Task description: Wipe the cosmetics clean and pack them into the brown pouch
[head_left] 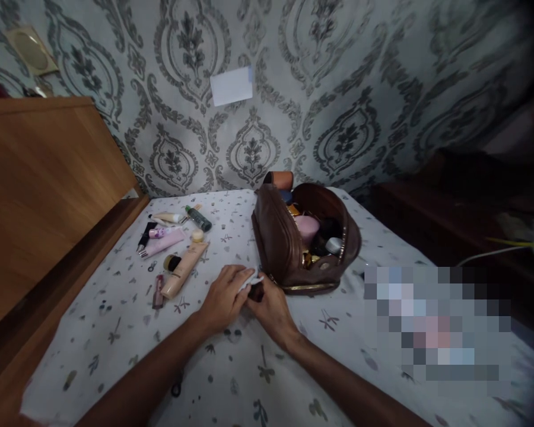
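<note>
My left hand is closed on a thin white wipe or tissue, in front of the open brown toiletry bag. Close against it, my right hand has its fingers wrapped round a small dark object, mostly hidden between the two hands. The bag stands unzipped and holds a pink round item, a silver-capped item and other things. Left of my hands lie a beige tube, a small pinkish-brown bottle and a round pot with a dark top.
Farther left on the patterned sheet lie a green bottle, a pink tube, a black tube and a small cream-lidded jar. A wooden panel borders the left; an orange-brown item sits behind the bag.
</note>
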A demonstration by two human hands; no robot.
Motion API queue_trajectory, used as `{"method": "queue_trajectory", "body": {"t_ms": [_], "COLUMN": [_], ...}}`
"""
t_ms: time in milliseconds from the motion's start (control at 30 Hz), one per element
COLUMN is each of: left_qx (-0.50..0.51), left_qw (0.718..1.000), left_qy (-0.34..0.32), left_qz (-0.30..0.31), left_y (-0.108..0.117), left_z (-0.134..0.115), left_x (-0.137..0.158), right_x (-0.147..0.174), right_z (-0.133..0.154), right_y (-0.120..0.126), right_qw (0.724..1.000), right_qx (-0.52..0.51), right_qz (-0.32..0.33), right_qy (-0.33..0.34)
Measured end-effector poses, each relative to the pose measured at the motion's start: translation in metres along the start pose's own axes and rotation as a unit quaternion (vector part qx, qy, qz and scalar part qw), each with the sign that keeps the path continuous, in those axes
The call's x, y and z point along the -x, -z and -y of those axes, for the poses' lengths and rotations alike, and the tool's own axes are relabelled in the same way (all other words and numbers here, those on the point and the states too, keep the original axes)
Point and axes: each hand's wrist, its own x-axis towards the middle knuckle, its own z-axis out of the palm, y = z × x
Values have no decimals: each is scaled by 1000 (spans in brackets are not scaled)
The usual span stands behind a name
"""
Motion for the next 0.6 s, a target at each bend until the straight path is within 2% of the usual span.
{"method": "queue_trajectory", "body": {"t_ms": [133, 233, 300, 467, 533, 600], "left_qx": [57, 145, 203, 237, 235, 248], "left_qw": [998, 986, 968, 901, 890, 889], "left_qy": [1, 62, 130, 336, 363, 362], "left_qz": [-33, -58, -67, -141, -149, -132], "left_y": [1, 0, -1, -2, -1, 1], "left_z": [-2, -6, -8, -6, -8, -12], "left_x": [0, 0, 0, 2, 1, -2], "right_x": [4, 7, 8, 11, 12, 13], "right_z": [0, -1, -2, -1, 1, 3], "right_y": [-1, -3, -4, -2, 1, 4], "right_qw": [996, 989, 984, 984, 984, 984], "right_qx": [-77, -136, -169, -175, -170, -158], "right_qz": [4, 0, -5, -38, -40, -36], "right_qy": [-33, -54, -56, 7, 32, 67]}}
